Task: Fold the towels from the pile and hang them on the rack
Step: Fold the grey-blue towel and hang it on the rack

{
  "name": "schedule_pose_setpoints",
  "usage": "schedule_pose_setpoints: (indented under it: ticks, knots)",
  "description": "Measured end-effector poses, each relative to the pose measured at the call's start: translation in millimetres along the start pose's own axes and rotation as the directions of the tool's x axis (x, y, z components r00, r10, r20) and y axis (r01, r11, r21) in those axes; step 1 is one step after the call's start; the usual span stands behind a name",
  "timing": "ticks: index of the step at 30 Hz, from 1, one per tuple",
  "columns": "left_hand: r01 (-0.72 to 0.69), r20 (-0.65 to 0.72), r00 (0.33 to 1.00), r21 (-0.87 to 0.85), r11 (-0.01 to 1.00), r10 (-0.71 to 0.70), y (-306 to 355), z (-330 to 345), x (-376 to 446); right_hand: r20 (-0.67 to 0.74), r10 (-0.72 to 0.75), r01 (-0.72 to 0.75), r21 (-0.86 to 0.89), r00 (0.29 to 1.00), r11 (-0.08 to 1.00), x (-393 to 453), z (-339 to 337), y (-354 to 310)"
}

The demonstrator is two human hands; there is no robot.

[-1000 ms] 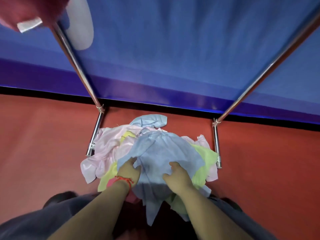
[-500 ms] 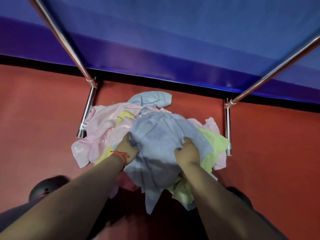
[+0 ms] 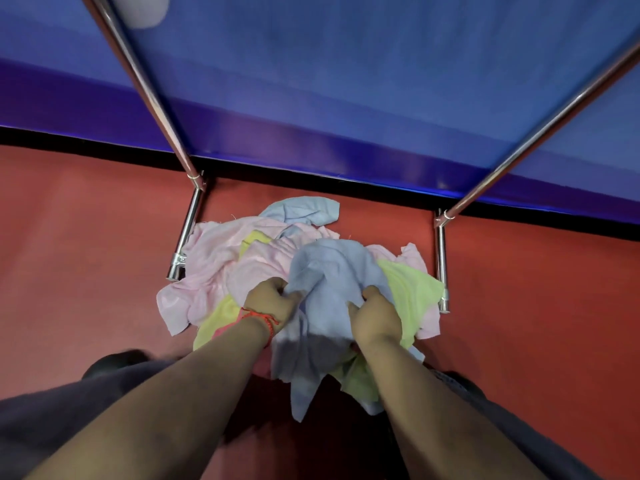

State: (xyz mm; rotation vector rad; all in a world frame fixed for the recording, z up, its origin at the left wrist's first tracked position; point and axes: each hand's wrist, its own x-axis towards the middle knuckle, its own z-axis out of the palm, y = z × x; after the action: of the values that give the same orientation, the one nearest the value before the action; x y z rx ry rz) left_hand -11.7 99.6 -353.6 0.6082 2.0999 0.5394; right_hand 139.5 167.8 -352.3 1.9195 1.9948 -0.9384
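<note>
Blue towel (image 3: 332,271), 2 hands gripping

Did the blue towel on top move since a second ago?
Yes. The blue towel is bunched up and lifted off the pile toward the person, gripped by the left hand and right hand; the pink towel beside it stayed put.

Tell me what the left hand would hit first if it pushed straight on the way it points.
Probably the blue towel the left hand already grips, bunched right ahead of its knuckles; depth is unclear.
</note>
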Motion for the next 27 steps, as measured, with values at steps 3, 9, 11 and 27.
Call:
schedule_pose_setpoints:
  ticks: [3, 9, 11, 27]
  knots:
    - [-0.073, 0.009, 0.997, -0.011, 0.997, 0.073, 18.4, -11.5, -24.1, -0.055, -0.012, 0.016, 0.060, 0.998, 0.998, -24.9, -22.3, -8.4]
    - [-0.214, 0.005, 0.977, 0.011, 0.977, 0.214, 39.0, -43.3, -89.1, -0.211, 0.042, 0.062, 0.465, 0.977, 0.883, -95.7, -80.5, -19.6]
    - [-0.272, 0.015, 0.962, -0.042, 0.961, 0.272, 42.5, -51.3, -120.8, -0.142, -0.025, 0.108, 0.618, 0.990, 0.779, -128.4, -92.6, -18.5]
    - [-0.638, -0.078, 0.769, -0.146, 0.756, 0.634, 3.6, -66.1, -276.6, -0.145, -0.460, 0.449, 0.590, 0.876, 0.671, -284.5, -86.4, 31.6]
